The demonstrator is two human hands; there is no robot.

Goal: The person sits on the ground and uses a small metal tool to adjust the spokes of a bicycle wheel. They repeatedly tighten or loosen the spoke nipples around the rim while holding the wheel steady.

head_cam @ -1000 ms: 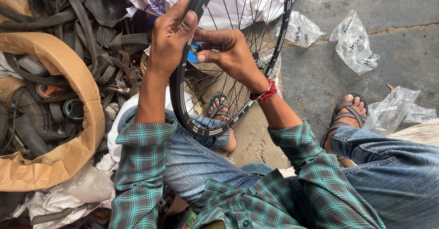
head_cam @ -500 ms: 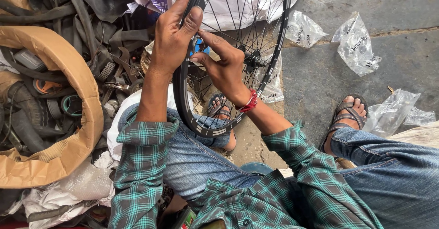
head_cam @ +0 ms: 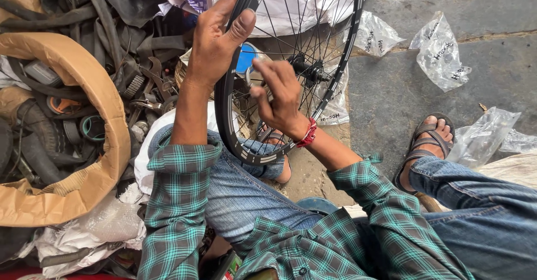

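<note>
left hand grips wheel rim | right hand now lower inside rim, fingers pinching blue-and-silver tool | spoke work continues

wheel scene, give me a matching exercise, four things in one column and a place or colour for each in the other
Things:
1. wheel rim
2. left hand
3. wrist thread
4. sandal

Places or colours:
A. red
B. on the concrete at right
C. black, resting over the knee
D. gripping the rim's upper left

Pairs: 1-C, 2-D, 3-A, 4-B
</note>
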